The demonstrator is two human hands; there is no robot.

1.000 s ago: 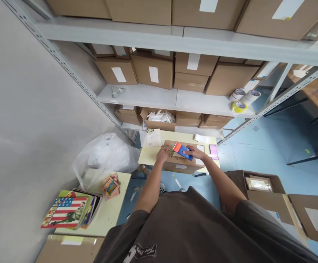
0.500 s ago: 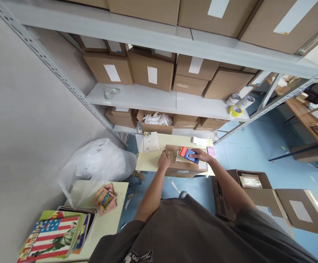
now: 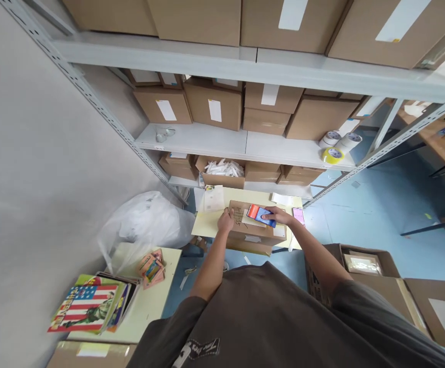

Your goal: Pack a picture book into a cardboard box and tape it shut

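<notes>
A cardboard box [image 3: 237, 229] with handwriting and pale labels on top lies on the small cream table, its front side jutting past the table's near edge. My left hand [image 3: 226, 220] is closed at the box's left edge, fingers curled against it. Over the box top, my right hand [image 3: 279, 215] grips a flat smartphone [image 3: 260, 214] with a red and blue screen, the thumb lying on that screen. Beside the right wrist, a pink-screened phone [image 3: 298, 216] rests on the table. Clear bags with papers [image 3: 213, 198] lie behind my left hand.
Metal shelving [image 3: 215, 138] stands ahead, stacked with boxes, with tape rolls [image 3: 332, 155] at its right end. A plastic bag [image 3: 157, 217] bulges at left above a side table with books [image 3: 88, 306]. An open carton [image 3: 364, 261] stands on the floor at right.
My view has shifted a little. The box sits slightly nearer to me, with more of its front side showing past the table edge. Both hands keep their holds.
</notes>
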